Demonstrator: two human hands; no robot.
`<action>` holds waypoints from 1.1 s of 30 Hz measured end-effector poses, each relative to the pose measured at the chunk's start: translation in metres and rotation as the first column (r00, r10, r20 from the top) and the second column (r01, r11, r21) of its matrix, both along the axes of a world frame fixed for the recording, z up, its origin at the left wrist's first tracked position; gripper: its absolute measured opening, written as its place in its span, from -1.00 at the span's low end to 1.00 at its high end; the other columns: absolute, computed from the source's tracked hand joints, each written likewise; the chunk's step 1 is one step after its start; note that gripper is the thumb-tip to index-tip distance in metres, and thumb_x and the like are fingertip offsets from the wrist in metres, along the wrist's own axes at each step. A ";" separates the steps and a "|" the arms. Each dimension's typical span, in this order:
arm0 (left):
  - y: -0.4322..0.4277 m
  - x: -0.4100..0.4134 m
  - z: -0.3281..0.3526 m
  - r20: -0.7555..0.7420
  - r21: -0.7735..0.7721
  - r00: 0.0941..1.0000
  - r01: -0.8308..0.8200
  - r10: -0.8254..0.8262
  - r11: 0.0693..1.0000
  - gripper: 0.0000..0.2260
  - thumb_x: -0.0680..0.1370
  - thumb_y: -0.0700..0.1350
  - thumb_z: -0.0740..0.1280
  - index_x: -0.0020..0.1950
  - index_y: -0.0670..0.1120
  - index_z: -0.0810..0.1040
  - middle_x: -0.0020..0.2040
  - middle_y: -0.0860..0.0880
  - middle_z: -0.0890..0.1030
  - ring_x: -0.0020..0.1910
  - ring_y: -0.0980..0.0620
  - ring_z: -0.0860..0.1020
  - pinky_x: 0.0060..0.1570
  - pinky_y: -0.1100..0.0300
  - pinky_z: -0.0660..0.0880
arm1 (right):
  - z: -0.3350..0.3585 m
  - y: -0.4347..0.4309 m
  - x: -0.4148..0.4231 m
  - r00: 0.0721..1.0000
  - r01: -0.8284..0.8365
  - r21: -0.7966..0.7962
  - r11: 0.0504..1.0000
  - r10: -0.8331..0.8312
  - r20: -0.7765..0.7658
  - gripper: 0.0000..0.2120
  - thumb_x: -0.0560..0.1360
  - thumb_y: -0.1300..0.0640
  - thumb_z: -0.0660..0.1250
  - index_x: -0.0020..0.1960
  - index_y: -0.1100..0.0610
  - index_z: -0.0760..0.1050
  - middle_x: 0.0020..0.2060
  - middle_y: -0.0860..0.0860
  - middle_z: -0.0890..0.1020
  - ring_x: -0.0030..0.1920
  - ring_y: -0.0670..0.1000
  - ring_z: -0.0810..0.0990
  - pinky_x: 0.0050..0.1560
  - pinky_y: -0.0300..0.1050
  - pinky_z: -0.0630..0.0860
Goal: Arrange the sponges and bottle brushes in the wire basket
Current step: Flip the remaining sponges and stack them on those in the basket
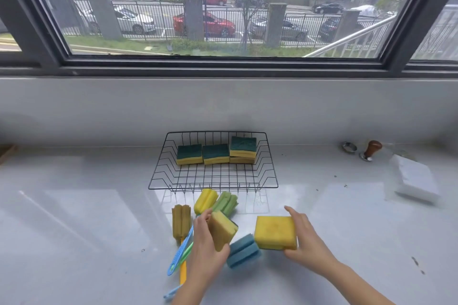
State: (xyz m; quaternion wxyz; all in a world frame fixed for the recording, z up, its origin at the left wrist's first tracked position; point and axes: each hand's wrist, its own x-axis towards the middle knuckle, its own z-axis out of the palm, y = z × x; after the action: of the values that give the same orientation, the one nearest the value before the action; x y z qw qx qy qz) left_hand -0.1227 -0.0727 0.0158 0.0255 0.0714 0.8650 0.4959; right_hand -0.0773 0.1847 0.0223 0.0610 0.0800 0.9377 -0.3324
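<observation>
Sponge (222, 230) pinched in left hand (207, 249); right hand (303, 237) grips another yellow sponge (275, 232) edgewise.

Both forearms, blue brush handle (171, 294) cut off btm edge.

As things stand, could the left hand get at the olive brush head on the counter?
Probably not yet: the left hand is closed on a sponge. The olive brush head lies just left of it with nothing over it, so it should be reachable once the sponge is released.

No legible text, labels, brands or numbers anywhere in view.
</observation>
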 end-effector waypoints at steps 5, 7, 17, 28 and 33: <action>0.006 -0.003 0.008 -0.029 0.047 1.000 0.005 -0.003 0.999 -0.29 0.32 -0.20 0.39 0.30 0.27 0.13 0.15 0.16 0.21 0.14 0.27 0.32 -0.10 0.49 0.32 | 0.012 0.007 -0.005 0.992 0.043 -0.045 0.998 -0.047 -0.113 -0.10 0.28 0.08 0.44 0.39 -0.31 -0.04 0.19 -0.14 0.29 0.23 -0.07 0.32 0.10 -0.11 0.45; 0.008 -0.003 0.011 -0.001 0.122 1.000 -0.005 0.005 0.993 -0.34 0.32 -0.19 0.40 0.27 0.30 0.27 0.12 0.13 0.26 0.16 0.35 0.33 -0.03 0.50 0.33 | 0.014 0.006 -0.006 0.986 0.051 -0.035 0.998 -0.056 -0.155 -0.14 0.29 0.07 0.45 0.40 -0.26 0.01 0.22 -0.13 0.29 0.24 -0.07 0.32 0.15 -0.11 0.44; 0.017 0.013 0.020 0.237 0.458 0.971 -0.073 -0.043 0.886 -0.51 0.40 -0.36 0.41 0.17 0.07 0.38 0.10 0.00 0.49 0.02 0.11 0.52 -0.25 0.45 0.50 | 0.001 -0.018 -0.006 0.977 -0.145 0.094 0.985 0.158 -0.141 -0.23 0.29 -0.03 0.32 0.43 -0.14 0.07 0.27 -0.24 0.29 0.28 -0.10 0.35 0.25 -0.11 0.38; 0.001 0.054 -0.031 0.259 -0.307 0.883 0.460 -0.392 0.833 -0.36 0.34 -0.01 0.33 0.34 0.22 0.13 0.26 0.07 0.22 0.29 0.12 0.34 0.20 0.22 0.41 | -0.010 -0.002 -0.006 0.987 -0.117 0.277 0.954 0.144 -0.078 -0.21 0.26 0.07 0.36 0.43 -0.10 0.11 0.32 -0.14 0.37 0.23 -0.01 0.41 0.22 -0.08 0.35; -0.004 0.058 -0.041 0.364 -0.422 0.858 0.498 -0.362 0.757 -0.25 0.31 0.22 0.36 0.41 0.16 0.08 0.42 0.06 0.13 0.45 0.08 0.13 0.34 0.20 0.21 | -0.021 0.000 0.004 0.975 -0.223 0.252 0.942 0.220 0.042 -0.19 0.29 0.05 0.31 0.46 -0.10 0.03 0.40 -0.13 0.25 0.34 -0.02 0.29 0.33 -0.08 0.29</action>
State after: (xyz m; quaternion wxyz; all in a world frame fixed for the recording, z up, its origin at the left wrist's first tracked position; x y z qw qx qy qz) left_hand -0.0648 -0.0767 -0.0256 0.2704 0.1952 0.9120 0.2389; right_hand -0.0736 0.1842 0.0011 0.0935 -0.0164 0.9753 -0.1995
